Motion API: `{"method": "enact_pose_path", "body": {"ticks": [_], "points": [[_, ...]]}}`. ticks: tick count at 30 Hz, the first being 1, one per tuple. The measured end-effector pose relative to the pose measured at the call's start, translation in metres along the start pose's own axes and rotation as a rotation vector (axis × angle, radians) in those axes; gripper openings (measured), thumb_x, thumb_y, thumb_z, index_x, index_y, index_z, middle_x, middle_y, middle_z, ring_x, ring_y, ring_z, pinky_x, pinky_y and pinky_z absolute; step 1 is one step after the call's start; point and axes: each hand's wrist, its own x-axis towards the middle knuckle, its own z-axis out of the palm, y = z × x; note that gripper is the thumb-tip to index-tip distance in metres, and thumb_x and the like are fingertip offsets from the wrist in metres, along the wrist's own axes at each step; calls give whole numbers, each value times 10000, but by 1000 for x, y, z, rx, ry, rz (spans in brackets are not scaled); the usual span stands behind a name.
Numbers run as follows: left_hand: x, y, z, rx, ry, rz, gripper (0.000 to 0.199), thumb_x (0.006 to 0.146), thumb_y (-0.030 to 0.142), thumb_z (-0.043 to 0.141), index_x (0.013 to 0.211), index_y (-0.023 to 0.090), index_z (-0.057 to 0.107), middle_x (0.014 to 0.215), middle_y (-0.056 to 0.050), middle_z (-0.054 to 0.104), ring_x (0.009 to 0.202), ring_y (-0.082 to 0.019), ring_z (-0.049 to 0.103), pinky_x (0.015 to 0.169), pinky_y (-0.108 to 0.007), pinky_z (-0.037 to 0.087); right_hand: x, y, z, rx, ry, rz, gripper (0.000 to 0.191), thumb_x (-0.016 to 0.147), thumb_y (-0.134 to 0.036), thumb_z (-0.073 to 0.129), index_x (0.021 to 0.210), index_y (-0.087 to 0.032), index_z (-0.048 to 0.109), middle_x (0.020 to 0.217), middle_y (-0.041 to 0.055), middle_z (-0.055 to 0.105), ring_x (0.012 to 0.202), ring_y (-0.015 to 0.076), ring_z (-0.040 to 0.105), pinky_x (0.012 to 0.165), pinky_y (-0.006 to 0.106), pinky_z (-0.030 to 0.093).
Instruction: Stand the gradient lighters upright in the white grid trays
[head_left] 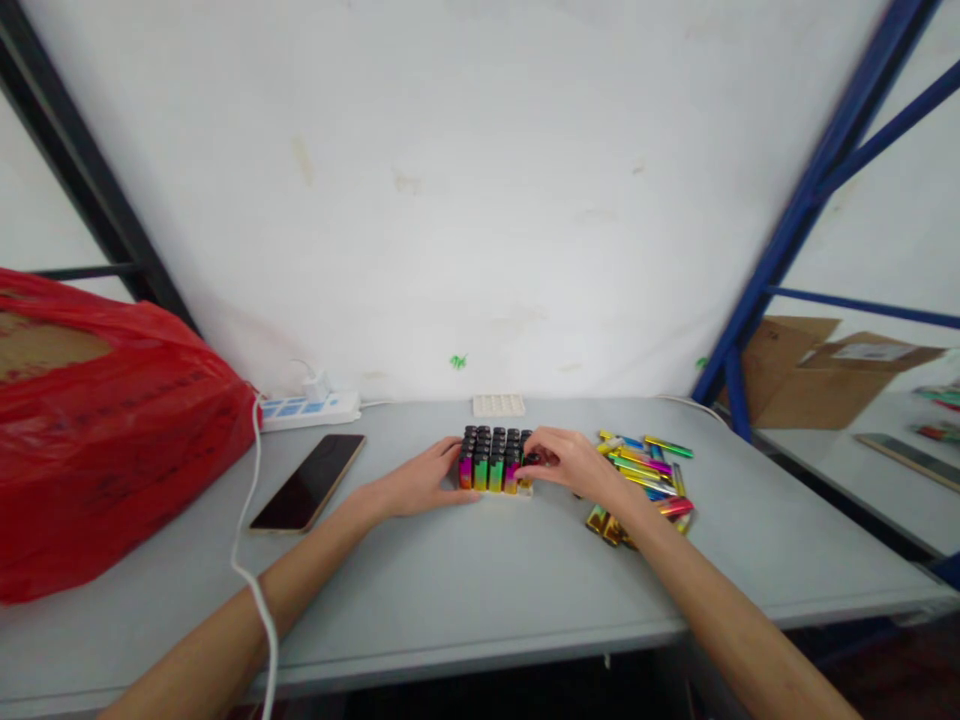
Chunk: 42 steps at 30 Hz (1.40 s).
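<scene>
Several black-topped, shiny coloured lighters (496,462) stand upright in rows on a white tray (526,492) at the middle of the table. My left hand (424,480) rests at the left side of the rows, its thumb and fingers apart around the near left corner. At the right end, my right hand (566,462) has its fingers closed on a lighter at the near right corner. To the right lies a loose pile of metallic coloured lighters (637,470), partly behind my right forearm.
An empty white tray (499,405) sits by the wall. A phone (309,482), white cable (246,575), power strip (311,408) and large red bag (112,440) are at left. Blue shelf posts (787,235) and a cardboard box (817,375) stand at right.
</scene>
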Motion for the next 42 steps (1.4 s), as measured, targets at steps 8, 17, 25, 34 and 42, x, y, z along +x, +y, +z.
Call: {"method": "enact_pose_path", "body": {"ticks": [8, 17, 25, 34, 42], "points": [[0, 1, -1, 1, -7, 6, 768, 943, 696, 652, 1547, 246, 503, 1607, -112, 531, 1474, -339, 516, 1283, -454, 369, 0, 0, -16, -135, 140, 107, 356, 1061, -576, 556, 1081, -255, 710, 838, 26, 700, 701, 193, 605, 719, 314, 478], [1, -4, 1, 20, -4, -11, 834, 926, 736, 648, 1572, 238, 473, 1647, -124, 492, 1497, -349, 499, 1291, -460, 353, -21, 57, -46, -390, -157, 258, 239, 984, -227, 624, 1162, -184, 778, 1189, 155, 744, 1103, 289, 692, 1039, 411, 507], [1, -5, 1, 16, -5, 0, 801, 935, 716, 651, 1556, 236, 494, 1646, -119, 492, 1503, -350, 485, 1299, -465, 343, -19, 59, -40, -424, -216, 313, 149, 988, -238, 651, 941, -175, 777, 995, 131, 742, 879, 238, 699, 858, 327, 522], [1, -4, 1, 18, -20, 1, 793, 946, 682, 663, 1572, 236, 469, 1657, -122, 472, 1517, -341, 470, 1299, -451, 345, -5, 43, -31, -242, 154, 310, 354, 1090, -434, 441, 1224, -220, 689, 858, 49, 775, 735, 221, 700, 762, 320, 489], [1, 0, -1, 23, -26, -17, 790, 944, 645, 685, 1567, 207, 475, 1654, -141, 473, 1516, -345, 475, 1301, -454, 346, 1, 32, -22, -208, 273, 329, 584, 968, -728, 502, 646, -242, 483, 626, 17, 579, 612, 182, 534, 628, 309, 403]]}}
